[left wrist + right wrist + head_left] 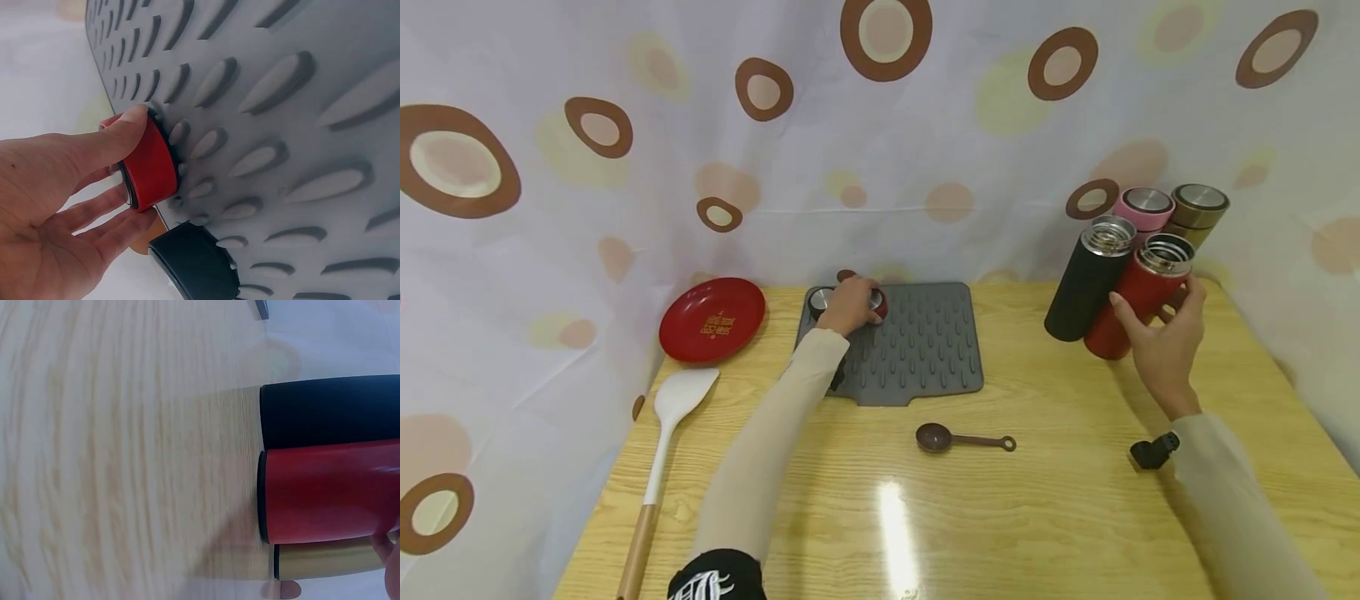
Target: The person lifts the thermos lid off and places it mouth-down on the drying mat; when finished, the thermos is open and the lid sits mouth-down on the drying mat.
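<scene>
My left hand (848, 307) pinches a red bottle lid (150, 164) between thumb and fingers, on the back part of a grey ridged drying mat (925, 333). Close beside it on the mat lies a black bottle lid (195, 259). Over on the right, my right hand (1168, 354) grips a red thermos bottle (1131, 304), whose steel mouth is uncovered. A black thermos bottle (1088, 283), also lidless, stands against it on the left. Behind them are a pink bottle (1144, 208) and a gold bottle (1198, 210), both with lids on.
A red plate (681, 325) lies at the back left. In front of it is a white spatula (670, 417) with a wooden handle. A brown measuring spoon (934, 437) lies before the mat. A patterned curtain (880, 150) hangs behind the wooden table (1022, 517).
</scene>
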A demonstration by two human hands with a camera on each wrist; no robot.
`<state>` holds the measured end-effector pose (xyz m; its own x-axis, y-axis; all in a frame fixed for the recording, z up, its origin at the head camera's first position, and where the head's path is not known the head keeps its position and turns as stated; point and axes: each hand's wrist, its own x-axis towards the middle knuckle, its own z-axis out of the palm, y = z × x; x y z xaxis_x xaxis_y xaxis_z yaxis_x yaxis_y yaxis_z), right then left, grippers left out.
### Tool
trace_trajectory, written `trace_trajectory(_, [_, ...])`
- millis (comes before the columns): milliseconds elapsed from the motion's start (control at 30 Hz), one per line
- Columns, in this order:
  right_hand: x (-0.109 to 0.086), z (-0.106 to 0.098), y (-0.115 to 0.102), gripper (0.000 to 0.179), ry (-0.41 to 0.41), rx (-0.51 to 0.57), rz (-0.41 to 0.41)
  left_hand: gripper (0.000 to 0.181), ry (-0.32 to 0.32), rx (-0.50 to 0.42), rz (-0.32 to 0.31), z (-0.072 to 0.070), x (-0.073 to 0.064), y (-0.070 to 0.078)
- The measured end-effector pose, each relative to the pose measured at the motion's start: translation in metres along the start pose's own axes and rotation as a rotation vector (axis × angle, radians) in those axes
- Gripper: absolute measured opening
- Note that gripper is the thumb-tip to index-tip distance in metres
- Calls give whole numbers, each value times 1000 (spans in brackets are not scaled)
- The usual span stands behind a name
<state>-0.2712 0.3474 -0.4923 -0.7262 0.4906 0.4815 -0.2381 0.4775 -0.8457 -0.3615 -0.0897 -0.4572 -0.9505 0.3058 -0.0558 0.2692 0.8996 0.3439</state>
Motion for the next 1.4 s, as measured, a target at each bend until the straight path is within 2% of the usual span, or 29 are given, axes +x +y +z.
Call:
trace_trajectory(233, [0,-5,-3,78,-6,-10,-14,62,-17,-33,-9,-3,2,2])
trace_trajectory(400, [1,-5,-2,78,-45,-2,-6,62,-20,-67,-20,-1,2,-1])
trace_trajectory(567, [8,-3,1,79,-93,6,4,61,-3,-55,-16,0,5,-2])
trace_trajectory(833, [16,-3,-5,81,-264,24,102,61,-8,-47,-22,-5,3,-8])
trace_trajectory(1000, [30,-16,-16,87,-416,-69,126,61,-8,-56,-27,-6,4,-8])
trace_trajectory(1100, [36,-25,-22,91,-499,-137,112,61,-11,-64,-37,-6,5,-7])
trace_trajectory(1167, [39,-30,-26,92,-530,-143,97,61,-15,-64,-44,-6,5,-7])
trace_trajectory(1267, [41,-35,-33,88,-510,-82,70,62,-17,-55,-46,-6,5,-8])
trace_trajectory(1333, [43,-38,-39,85,-439,-2,51,61,-18,-47,-44,-5,5,-8])
trace_trajectory(1400, [46,-39,-44,76,-333,86,26,62,-18,-40,-40,-5,6,-8])
